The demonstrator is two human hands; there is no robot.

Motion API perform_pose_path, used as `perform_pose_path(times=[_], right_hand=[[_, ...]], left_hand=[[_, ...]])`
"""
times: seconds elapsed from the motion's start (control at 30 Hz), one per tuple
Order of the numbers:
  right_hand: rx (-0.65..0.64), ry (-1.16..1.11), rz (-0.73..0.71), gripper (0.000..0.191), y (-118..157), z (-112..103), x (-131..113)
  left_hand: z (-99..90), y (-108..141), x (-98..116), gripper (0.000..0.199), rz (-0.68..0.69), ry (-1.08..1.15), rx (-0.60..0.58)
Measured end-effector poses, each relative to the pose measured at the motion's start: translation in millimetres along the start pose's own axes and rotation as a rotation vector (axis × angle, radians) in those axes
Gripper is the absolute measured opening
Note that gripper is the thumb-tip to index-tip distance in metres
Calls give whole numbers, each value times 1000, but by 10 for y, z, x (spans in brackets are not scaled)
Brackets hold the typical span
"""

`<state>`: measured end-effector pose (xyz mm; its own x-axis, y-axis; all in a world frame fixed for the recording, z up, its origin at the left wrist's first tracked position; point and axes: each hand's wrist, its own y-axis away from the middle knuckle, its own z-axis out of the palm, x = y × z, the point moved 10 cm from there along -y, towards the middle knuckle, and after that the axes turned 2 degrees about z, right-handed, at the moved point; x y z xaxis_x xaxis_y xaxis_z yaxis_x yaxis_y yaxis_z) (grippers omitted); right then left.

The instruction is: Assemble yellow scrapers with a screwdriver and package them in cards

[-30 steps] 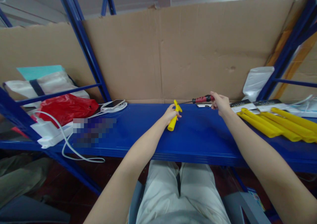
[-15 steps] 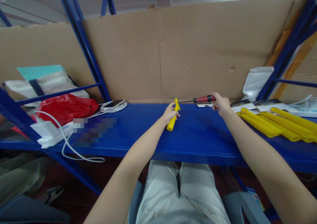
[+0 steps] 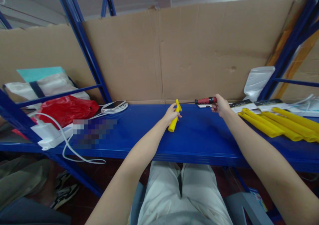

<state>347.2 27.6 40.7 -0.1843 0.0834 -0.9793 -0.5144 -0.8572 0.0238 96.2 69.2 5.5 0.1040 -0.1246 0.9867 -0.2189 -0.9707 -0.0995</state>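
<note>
My left hand (image 3: 171, 113) is closed around a yellow handle-like part (image 3: 172, 124), held slanted above the blue shelf (image 3: 139, 125). My right hand (image 3: 221, 105) grips the end of a screwdriver with a red and black handle (image 3: 205, 101). The screwdriver lies level, and its thin shaft points left and reaches the upper part of the yellow piece. Whether the tip sits in a screw is too small to tell. To the right of my right hand lie several similar yellow parts (image 3: 289, 125) in a row.
A phone (image 3: 115, 105) rests on coiled white cable at the back left. Further left are a red plastic bag (image 3: 67, 110), a white power strip (image 3: 53, 138) and a dangling cable. Black-and-white packages (image 3: 269, 105) lie at the back right. Another person's leg (image 3: 25, 175) shows below left.
My right hand's fingers have shifted slightly on the screwdriver's end. My left hand and the yellow part are nearly unmoved. The other person's foot at lower left has moved right.
</note>
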Motion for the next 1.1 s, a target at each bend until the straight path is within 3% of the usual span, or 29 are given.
perform_pose_path(times=[0.2, 0.4, 0.67, 0.93, 1.1], right_hand=[[34, 16, 12, 20, 25, -26, -2], [49, 136, -18, 20, -1, -41, 16], [-77, 373, 9, 19, 46, 145, 129], [-321, 749, 131, 34, 120, 340, 407], [-408, 932, 165, 47, 200, 424, 528]], left_hand=[[-6, 5, 1, 84, -10, -21, -3], [-127, -37, -61, 78, -54, -93, 75], [-132, 1, -19, 70, -42, -66, 107], [-149, 18, -2, 69, -46, -68, 141], [-147, 9, -16, 66, -54, -74, 146]])
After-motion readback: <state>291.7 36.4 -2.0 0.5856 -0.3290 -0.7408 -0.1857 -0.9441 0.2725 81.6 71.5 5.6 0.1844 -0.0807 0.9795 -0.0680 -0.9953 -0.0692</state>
